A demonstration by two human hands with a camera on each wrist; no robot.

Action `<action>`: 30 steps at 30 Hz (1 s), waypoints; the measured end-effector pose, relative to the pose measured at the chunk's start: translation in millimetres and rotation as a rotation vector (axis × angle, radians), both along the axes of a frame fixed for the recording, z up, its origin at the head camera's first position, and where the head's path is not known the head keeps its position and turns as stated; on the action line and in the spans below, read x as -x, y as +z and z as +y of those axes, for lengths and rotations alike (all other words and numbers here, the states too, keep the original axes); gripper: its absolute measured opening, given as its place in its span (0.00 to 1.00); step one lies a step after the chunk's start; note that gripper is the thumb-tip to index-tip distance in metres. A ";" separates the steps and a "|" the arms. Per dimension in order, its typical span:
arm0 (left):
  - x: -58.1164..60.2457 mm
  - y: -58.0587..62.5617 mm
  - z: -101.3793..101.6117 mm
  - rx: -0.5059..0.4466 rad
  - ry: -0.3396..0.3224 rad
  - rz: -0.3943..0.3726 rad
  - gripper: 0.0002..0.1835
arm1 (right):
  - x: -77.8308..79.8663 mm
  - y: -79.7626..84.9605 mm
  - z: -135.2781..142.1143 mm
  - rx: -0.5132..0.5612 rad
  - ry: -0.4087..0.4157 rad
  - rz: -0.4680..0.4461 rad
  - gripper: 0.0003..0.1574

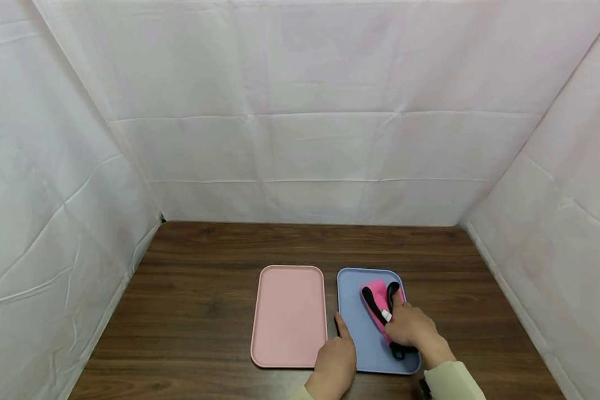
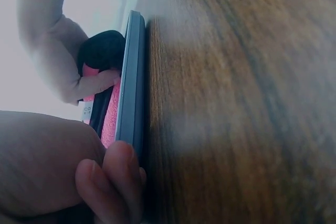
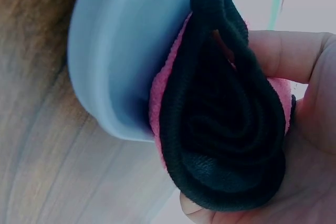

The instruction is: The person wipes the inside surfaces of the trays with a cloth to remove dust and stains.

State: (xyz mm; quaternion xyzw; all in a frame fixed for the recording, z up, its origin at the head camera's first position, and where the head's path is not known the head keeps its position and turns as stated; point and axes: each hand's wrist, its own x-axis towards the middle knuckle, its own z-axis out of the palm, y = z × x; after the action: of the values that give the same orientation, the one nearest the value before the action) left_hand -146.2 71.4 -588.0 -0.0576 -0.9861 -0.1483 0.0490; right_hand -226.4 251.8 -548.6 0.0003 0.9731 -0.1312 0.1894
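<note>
A folded pink cloth [image 1: 378,290] with black edging and a small white label lies on the blue tray [image 1: 349,303]. My right hand [image 1: 412,326] grips this cloth from its right side, index finger stretched along the far black edge. In the right wrist view, the cloth's rounded black-edged end [image 3: 226,177] shows inner folds, with fingers on both sides of it. My left hand [image 1: 336,358] is at the blue tray's left edge, index finger pointing away along the gap between trays. Its fingertips [image 2: 122,156] are right at the tray's rim in the left wrist view.
A pink tray [image 1: 289,316] lies to the left of the blue one, its near right corner partly behind my left hand. Both trays are on a dark wooden table [image 1: 195,300]. White fabric walls [image 1: 310,144] enclose the back and both sides.
</note>
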 end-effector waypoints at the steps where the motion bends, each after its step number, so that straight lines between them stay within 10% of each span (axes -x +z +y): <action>1: -0.1 -0.1 0.1 0.001 0.002 0.002 0.43 | 0.9 -0.1 0.0 0.001 -0.002 0.000 0.61; 30: 0.8 0.0 -0.2 -0.008 0.000 -0.030 0.41 | 26.2 -1.2 0.9 0.016 -0.023 -0.012 0.59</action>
State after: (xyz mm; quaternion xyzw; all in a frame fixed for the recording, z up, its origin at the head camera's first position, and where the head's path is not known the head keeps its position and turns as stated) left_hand -147.0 71.2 -588.0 -0.0550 -0.9861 -0.1529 0.0347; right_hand -252.7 252.7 -549.8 0.0108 0.9707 -0.1412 0.1939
